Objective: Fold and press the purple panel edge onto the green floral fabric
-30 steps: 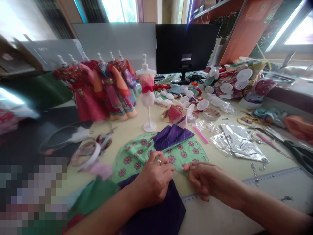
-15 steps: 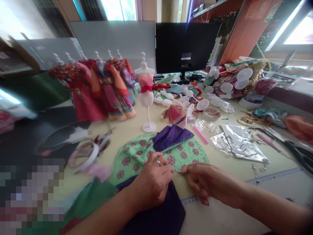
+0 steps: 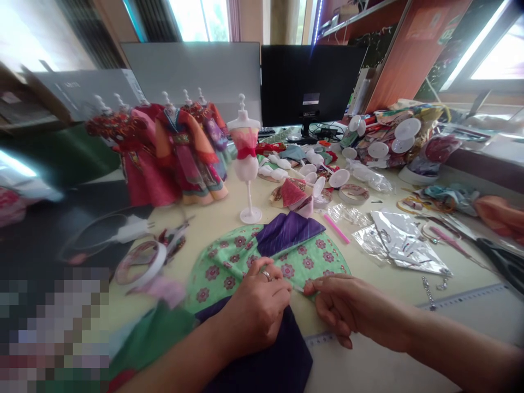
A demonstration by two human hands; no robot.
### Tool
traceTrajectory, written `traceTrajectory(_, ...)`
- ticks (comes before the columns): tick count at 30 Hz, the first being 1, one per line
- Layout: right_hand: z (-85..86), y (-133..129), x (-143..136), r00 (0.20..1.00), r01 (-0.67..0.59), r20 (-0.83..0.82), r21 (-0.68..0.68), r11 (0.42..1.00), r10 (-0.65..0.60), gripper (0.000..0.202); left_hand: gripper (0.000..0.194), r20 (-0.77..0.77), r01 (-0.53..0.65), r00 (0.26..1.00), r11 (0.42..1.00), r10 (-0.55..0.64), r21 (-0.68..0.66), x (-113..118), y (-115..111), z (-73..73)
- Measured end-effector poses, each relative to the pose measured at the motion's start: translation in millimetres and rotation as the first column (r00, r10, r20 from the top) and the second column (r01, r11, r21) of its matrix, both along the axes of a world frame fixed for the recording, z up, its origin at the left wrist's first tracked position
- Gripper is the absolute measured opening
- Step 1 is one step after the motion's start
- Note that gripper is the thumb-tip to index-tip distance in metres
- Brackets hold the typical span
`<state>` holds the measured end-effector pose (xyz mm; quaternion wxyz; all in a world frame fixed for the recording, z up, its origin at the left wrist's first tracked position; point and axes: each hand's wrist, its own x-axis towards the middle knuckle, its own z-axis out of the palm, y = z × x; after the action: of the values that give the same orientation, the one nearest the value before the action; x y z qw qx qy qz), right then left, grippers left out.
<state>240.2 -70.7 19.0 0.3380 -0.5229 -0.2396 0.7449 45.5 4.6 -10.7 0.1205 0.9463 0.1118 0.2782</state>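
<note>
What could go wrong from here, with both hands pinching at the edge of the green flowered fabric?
1. The left hand and right hand pinch something thin and pale, perhaps tape or a pin, at the green flowered fabric; it may slip or prick.
2. A tug on the fabric might topple the white mannequin stand standing just behind it.

Both forearms come in from 6 o'clock, the left hand (image 3: 256, 308) curled knuckles-up at 11 o'clock of the right hand (image 3: 347, 308), their pinched fingers (image 3: 286, 284) nearly meeting.
</note>
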Motion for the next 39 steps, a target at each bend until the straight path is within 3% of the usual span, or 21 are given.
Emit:
traceTrajectory(10, 7.3, 1, -4, 0.998, -0.009, 0.058, -0.034, 0.999, 0.011, 0.021, 0.012, 0.013, 0.040, 0.999, 0.998, -0.041, 0.054, -1, -1, -1.1)
traceTrajectory(39, 15.5, 1, -3, 0.985, -0.074, 0.154, -0.067, 0.995, 0.084, 0.022, 0.016, -0.165, 0.050, 0.986, 0.970, -0.010, 0.239, 1, -7, -4.5)
